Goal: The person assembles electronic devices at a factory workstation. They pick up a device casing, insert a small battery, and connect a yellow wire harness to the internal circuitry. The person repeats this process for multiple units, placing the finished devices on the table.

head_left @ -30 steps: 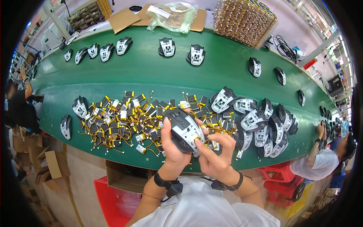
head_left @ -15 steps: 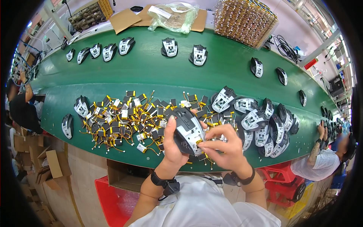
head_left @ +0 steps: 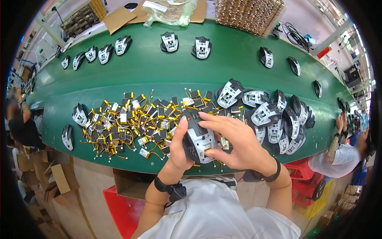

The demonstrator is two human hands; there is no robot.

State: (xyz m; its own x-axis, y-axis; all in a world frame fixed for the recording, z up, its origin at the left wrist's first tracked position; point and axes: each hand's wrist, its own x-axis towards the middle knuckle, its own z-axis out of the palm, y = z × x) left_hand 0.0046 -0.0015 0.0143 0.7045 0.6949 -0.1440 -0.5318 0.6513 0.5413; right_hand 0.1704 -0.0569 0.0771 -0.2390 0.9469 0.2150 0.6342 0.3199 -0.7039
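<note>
My left hand is closed round the side of a partly assembled computer mouse, with a black shell and a white underside facing up. My right hand spans the same mouse. Its forefinger lies at the far end, and its thumb presses near a small yellow part at the near end; the thumb partly hides that part. Beneath and left of the hands spreads a heap of small battery packs, dark with yellow tape, thin wires and white plugs. Several similar mice are piled to the right of my right hand.
The green bench carries a spaced row of mice farther back. Two mice sit left of the batteries. A stack of brown trays and plastic wrapping stand behind. A co-worker is at the right.
The bench and its contents have shifted slightly left and up in view. My right hand has gone from pinching at the mouse's near end to spreading its forefinger to the far end.
</note>
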